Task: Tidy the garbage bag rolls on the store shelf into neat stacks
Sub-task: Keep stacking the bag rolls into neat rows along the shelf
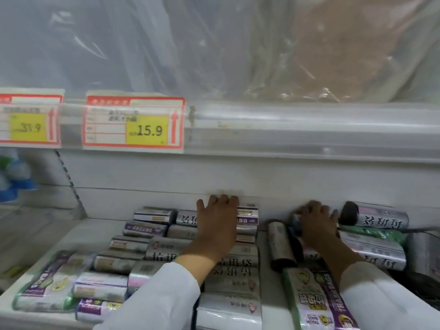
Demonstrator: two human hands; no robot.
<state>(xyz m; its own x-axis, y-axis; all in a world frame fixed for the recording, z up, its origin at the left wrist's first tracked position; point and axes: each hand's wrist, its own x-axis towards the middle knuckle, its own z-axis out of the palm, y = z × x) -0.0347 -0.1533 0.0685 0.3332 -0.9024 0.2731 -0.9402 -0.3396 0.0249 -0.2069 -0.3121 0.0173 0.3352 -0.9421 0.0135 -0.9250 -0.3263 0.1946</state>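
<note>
Blurred roll [296,223] under right hand [317,222]

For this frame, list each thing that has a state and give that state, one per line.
Left hand: flat on the back rolls, fingers straight.
Right hand: blurred, on a dark roll at the back; grip unclear.
Left stacks of rolls: rows lying flat, fairly even.
Dark roll: lying loose in the gap, turned front to back.
Right pile: stacked unevenly.
Price tag 15.9: clipped on shelf rail.
</note>
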